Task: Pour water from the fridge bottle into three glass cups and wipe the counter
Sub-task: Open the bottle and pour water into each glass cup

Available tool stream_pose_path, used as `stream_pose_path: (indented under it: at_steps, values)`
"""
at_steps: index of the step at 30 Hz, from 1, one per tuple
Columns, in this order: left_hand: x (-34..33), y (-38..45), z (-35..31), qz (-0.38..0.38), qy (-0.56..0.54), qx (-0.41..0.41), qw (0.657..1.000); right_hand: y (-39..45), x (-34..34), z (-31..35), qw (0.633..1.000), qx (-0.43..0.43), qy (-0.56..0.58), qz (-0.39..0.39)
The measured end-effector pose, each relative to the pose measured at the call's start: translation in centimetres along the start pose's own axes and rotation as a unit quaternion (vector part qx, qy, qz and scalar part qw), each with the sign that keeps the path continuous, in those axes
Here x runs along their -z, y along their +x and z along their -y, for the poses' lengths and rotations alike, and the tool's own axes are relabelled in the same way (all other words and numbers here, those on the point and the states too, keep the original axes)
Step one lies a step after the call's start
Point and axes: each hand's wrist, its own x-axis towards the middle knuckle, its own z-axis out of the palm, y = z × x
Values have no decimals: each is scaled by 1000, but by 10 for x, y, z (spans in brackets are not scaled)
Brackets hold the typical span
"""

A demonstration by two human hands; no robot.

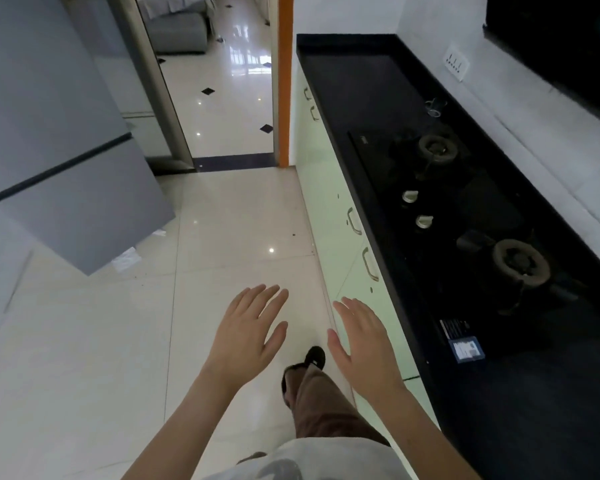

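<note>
Head view: left hand [246, 336] and right hand [364, 344] are held spread and empty. Fridge [59, 140], closed, lies ahead-left, nearer the left hand; glass cups [435, 107] are seen far along the counter [357, 88].

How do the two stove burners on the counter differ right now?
The far burner sits nearer the glass cups; the near burner sits closer to the person and the blue box. The near burner looks larger in view. Both are round, dark and unlit, with nothing on them.
</note>
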Motion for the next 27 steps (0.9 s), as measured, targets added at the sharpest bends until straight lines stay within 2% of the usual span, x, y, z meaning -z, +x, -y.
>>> stream_pose_path:
  at_steps: [8, 17, 27]
  values:
    - [-11, 140, 57, 16, 24, 30, 999, 169, 4, -29, 999, 30, 31, -21]
    - [15, 313, 103, -34, 21, 27, 999, 338, 43, -55, 997, 41, 7, -61]
    - [-11, 431, 174, -8, 2, -3, 1000, 462, 27, -58, 1000, -14, 9, -12]
